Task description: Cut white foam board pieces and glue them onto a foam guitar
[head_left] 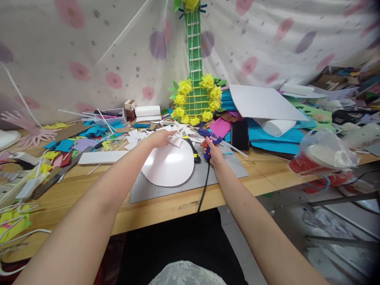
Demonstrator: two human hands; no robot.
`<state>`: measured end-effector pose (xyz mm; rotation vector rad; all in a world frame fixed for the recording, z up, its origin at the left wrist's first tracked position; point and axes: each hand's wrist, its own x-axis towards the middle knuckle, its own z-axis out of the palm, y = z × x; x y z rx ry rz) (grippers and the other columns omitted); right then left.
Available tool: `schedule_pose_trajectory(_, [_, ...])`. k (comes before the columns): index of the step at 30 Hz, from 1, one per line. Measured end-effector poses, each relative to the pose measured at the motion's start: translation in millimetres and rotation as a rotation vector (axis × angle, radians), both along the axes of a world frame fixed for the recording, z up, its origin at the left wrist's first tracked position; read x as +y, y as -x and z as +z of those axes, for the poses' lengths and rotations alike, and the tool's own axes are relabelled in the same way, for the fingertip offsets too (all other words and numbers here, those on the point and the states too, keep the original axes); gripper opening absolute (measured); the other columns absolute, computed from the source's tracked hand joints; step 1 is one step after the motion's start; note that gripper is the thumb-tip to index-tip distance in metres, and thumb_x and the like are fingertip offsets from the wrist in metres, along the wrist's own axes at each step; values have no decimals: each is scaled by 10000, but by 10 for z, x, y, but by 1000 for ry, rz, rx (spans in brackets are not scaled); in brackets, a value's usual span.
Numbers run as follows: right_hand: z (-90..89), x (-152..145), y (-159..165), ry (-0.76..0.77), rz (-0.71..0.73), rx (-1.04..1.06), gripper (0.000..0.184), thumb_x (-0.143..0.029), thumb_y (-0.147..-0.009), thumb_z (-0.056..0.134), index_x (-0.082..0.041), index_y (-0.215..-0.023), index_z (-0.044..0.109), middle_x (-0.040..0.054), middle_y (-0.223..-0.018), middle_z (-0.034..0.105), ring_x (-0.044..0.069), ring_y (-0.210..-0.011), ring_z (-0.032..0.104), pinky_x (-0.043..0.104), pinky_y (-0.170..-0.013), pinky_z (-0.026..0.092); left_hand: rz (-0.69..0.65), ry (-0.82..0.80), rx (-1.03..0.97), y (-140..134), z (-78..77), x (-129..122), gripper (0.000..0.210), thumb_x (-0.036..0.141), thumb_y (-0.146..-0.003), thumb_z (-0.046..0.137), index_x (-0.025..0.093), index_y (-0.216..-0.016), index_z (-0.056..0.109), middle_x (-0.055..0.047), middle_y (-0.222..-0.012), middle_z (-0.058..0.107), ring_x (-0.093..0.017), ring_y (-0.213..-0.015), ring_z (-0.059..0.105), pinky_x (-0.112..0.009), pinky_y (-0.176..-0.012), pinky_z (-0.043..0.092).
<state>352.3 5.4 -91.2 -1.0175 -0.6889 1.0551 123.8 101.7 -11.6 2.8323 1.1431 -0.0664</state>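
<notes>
Right hand (216,155) clamping round blue glue gun (211,137); my left hand (162,138) touching paper strip (176,141), can't tell if pinching. White card (168,170) lying on grey mat (154,193), near part showing bare; gluing unclear.

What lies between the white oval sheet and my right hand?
In the head view, a black-and-yellow tool lies between the white oval sheet and your right hand, with some grey mat showing beside it.

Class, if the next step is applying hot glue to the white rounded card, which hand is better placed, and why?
Likely the right hand: it grips the blue hot-glue gun, near the white rounded card. The left hand is at a small white piece over the card.
</notes>
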Motion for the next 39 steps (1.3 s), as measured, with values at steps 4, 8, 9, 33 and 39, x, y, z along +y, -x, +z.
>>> schedule_pose_trajectory(4, [-5,2,-5,-10,5,-1,412,-559,-602,688,-172,-637,552,-18,-607,594,26,-402,415,166,-347,342,127,123,-251,107,15,-18,789,57,-649,474,271,-1388,302,6,-1306,513,-177,-1161,488,-262,-944,400])
schedule_pose_trajectory(8, [-7,7,-5,-2,-1,2,416,-560,-598,690,-175,-641,541,-21,-607,597,27,-396,415,169,-344,341,345,-9,-429,139,-69,-117,607,46,-695,405,213,-1273,483,-10,-1255,553,-165,-1153,497,-274,-977,389])
schedule_pose_trajectory(9, [-4,6,-3,2,-1,8,418,-562,-593,692,-175,-641,541,-22,-604,596,26,-395,414,169,-342,339,360,-53,-430,126,-106,-161,563,52,-719,385,198,-1249,507,-18,-1255,552,-161,-1162,490,-279,-995,375])
schedule_pose_trajectory(33, [-15,-3,-10,-2,4,-2,417,-563,-582,698,-178,-640,550,-23,-597,593,26,-394,416,167,-336,344,129,-255,-95,-127,-591,-662,514,348,-903,254,151,-1369,346,-109,-1448,304,-230,-1350,226,-446,-1122,101])
schedule_pose_trajectory(39, [0,-9,-8,-2,2,-10,413,-564,-592,692,-179,-635,549,-21,-601,593,27,-398,419,166,-339,345,143,-223,-97,-130,-591,-653,530,354,-895,259,152,-1381,325,-109,-1457,283,-245,-1355,207,-454,-1119,100])
